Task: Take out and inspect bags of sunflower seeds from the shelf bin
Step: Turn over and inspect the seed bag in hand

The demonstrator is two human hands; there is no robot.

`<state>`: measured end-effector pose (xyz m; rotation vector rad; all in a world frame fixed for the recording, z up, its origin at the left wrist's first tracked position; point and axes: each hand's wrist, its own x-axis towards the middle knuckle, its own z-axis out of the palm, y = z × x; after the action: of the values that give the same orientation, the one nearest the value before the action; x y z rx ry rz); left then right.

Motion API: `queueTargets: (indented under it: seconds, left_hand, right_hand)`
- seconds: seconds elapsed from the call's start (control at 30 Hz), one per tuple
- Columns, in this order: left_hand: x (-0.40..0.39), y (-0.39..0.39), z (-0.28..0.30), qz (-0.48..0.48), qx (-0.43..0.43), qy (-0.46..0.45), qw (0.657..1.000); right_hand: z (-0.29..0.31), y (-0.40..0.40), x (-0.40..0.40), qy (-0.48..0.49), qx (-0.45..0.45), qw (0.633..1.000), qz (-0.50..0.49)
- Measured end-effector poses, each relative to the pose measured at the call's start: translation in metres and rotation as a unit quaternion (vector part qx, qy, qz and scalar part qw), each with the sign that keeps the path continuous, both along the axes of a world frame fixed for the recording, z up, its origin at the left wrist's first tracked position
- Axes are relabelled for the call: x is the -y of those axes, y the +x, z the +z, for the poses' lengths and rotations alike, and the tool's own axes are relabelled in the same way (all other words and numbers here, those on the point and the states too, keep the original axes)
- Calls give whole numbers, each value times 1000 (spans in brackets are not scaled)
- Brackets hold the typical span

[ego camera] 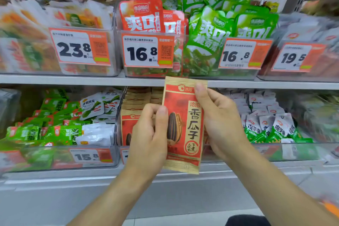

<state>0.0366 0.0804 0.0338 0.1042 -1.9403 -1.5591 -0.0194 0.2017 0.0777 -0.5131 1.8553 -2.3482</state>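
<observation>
Sunflower seed bag point(184, 124): upright before shelf bin point(126, 115) of like bags. Left hand point(148, 134) grips its left edge; right hand point(218, 121) pinches its top right.

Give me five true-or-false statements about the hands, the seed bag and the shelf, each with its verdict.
1. Both hands hold the seed bag. True.
2. The bag lies flat in the bin. False: it is held upright in front of the shelf.
3. The left hand grips the bag's left edge. True.
4. The bin behind is out of seed bags. False: more are stacked in it.
5. The right hand hangs idle. False: its thumb and fingers pinch the bag.
</observation>
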Motion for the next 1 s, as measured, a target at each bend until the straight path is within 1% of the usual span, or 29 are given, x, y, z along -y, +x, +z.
queueTargets:
  seconds: [0.07,0.17,0.27,0.33,0.4,0.43,0.53,0.6,0.67,0.7,0.73,0.83,0.9,1.0]
  left_hand:
    - [7,0,-5,12,36,11,999]
    - [10,6,-16,1,83,25,996]
    - [5,15,-22,20,96,15,995]
    - [4,22,-21,39,99,-1,994]
    - [7,27,-18,58,98,-15,993]
    - [8,29,-16,68,95,-17,993]
    - [13,32,-13,90,100,-19,991]
    - [14,33,-10,58,125,-13,990]
    - [14,36,-11,-22,175,44,983]
    - [14,38,-10,-69,206,79,973]
    - [16,41,-11,-110,232,94,962]
    - [24,48,-15,-194,283,119,932]
    - [28,54,-23,-213,292,147,921]
    - [25,62,-39,-199,299,177,916]
  right_hand:
    - [-18,4,1,61,-5,998,-8]
    - [-34,11,-8,103,-6,994,22]
    - [-41,16,-24,170,-17,982,78]
    - [-42,16,-34,211,14,967,141]
    - [-38,15,-43,233,58,948,210]
    - [-37,13,-47,236,66,940,238]
    - [-37,13,-53,226,61,930,285]
    - [-41,12,-54,201,69,939,271]
    - [-45,10,-54,188,84,947,248]
    - [-48,10,-54,185,92,949,239]
    - [-51,10,-54,184,102,950,232]
    - [-63,16,-54,189,124,947,229]
    - [-71,22,-54,192,132,945,229]
    - [-82,30,-54,214,124,942,229]
